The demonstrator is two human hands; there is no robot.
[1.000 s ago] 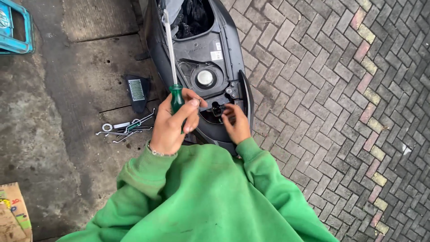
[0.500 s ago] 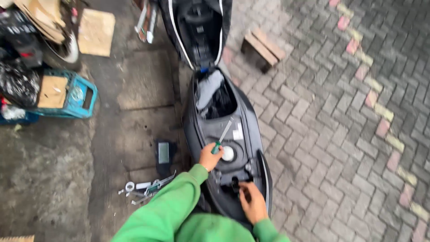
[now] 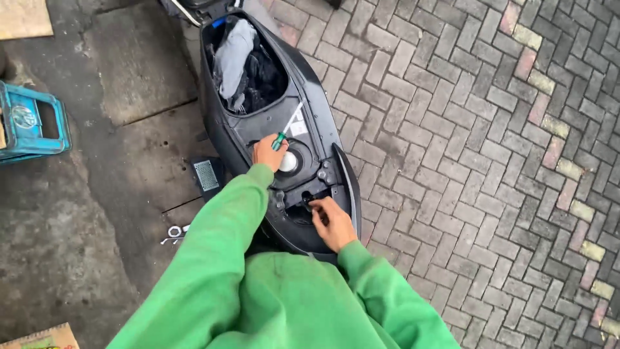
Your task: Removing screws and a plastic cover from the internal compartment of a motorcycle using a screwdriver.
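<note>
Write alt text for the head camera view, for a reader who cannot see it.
A person in green sleeves leans over an open black scooter body; the left hand holds a green-handled screwdriver near a round silver cap, and the right hand reaches into a rear opening. Cloth fills the storage bay; wrenches lie on concrete, beside brick paving.

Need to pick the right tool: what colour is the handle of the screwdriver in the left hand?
Green, with a bare metal shaft: the screwdriver in the left hand, seen in the head view.
</note>
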